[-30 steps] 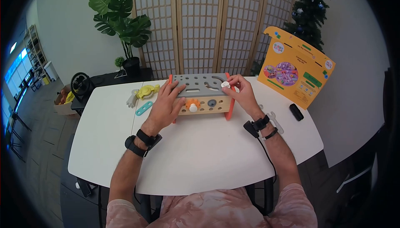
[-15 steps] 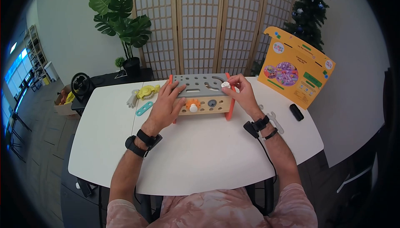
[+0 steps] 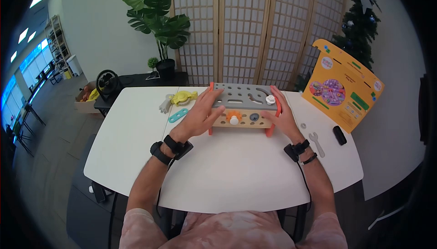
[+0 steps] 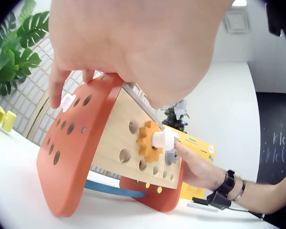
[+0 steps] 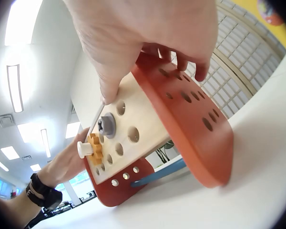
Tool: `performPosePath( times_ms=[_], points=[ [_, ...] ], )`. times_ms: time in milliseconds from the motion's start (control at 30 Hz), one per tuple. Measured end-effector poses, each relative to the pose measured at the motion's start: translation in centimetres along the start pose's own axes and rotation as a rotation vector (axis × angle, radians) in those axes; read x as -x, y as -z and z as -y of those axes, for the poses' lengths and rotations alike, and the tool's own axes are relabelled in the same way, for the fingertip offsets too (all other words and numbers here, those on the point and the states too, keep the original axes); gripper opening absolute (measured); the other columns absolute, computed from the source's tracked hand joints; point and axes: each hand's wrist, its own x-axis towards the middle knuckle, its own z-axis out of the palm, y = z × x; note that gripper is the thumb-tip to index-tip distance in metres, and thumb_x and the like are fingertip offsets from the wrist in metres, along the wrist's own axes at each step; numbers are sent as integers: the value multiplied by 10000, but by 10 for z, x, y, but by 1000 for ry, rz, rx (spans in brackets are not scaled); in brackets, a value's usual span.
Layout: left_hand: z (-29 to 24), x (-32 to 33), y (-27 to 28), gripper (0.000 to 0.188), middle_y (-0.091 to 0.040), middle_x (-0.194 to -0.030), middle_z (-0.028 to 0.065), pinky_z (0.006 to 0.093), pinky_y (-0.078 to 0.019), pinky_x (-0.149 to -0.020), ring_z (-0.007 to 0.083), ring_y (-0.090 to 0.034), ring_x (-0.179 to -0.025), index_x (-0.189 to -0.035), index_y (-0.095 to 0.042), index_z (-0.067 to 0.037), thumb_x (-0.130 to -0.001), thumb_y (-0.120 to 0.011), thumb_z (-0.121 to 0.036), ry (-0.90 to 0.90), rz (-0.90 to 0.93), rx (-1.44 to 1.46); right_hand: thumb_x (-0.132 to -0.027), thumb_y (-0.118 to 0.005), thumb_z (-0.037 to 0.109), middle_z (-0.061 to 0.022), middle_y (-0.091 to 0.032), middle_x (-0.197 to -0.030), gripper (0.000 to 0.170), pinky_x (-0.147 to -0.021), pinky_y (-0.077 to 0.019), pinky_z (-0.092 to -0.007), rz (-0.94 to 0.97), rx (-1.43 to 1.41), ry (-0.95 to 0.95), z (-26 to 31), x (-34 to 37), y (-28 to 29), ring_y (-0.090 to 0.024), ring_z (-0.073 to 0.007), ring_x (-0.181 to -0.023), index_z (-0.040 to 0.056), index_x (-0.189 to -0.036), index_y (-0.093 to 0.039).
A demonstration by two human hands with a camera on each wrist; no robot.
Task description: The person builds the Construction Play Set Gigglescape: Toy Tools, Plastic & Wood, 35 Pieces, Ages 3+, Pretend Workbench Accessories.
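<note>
A toy workbench (image 3: 236, 104) with a perforated grey top, wooden front and red side panels stands on the table. My left hand (image 3: 202, 117) grips its left end, fingers over the red side panel (image 4: 78, 143) and thumb toward the front. At the other end my right hand (image 3: 284, 117) holds the right panel (image 5: 186, 114), its thumb against the wooden front. A white knob (image 3: 270, 100) sits in the top near the right fingers. On the front are an orange gear (image 4: 148, 141) with a white knob (image 4: 164, 139) at its centre and a grey screw head (image 5: 106, 125).
Left of the workbench lie a yellow toy piece (image 3: 184, 97), a grey piece (image 3: 165, 105) and a teal strip (image 3: 178, 115) with holes. To the right are a grey toy wrench (image 3: 317, 144), a small grey ring (image 3: 303, 125), a black case (image 3: 339, 135) and a yellow box (image 3: 343, 85).
My right hand has let go of the white knob and moved onto the right end of the workbench. The left hand has shifted to the left end. The head view has turned left.
</note>
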Motion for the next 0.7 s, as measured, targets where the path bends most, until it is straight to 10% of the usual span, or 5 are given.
performPosePath(
  times_ms=[200, 400, 700],
  points=[
    [69, 11, 39, 652, -501, -1628, 249, 465, -421, -1230, 385, -464, -1540, -1626, -417, 16, -1132, -600, -368, 211, -114, 234, -871, -938, 269, -141, -305, -1786, 941, -1327, -325, -424, 36, 41, -7, 3, 4, 4, -331, -290, -1634, 40, -1628, -429],
    [149, 32, 56, 796, -625, -1507, 268, 466, -530, -1116, 407, -626, -1363, -1506, -565, 40, -955, -801, -484, 622, -54, -454, -877, -935, 262, -139, -292, -1790, 922, -1328, -323, -427, 40, 3, 5, 2, 5, 4, -331, -291, -1635, 40, -1618, -432],
    [205, 35, 46, 493, -816, -892, 151, 435, -641, -803, 351, -790, -859, -900, -853, -45, -822, -856, -532, 807, 25, -550, -882, -931, 346, -151, -257, -1797, 953, -1334, -305, -454, 61, 4, 5, -2, 4, 7, -284, -308, -1653, 51, -1629, -417]
  ],
)
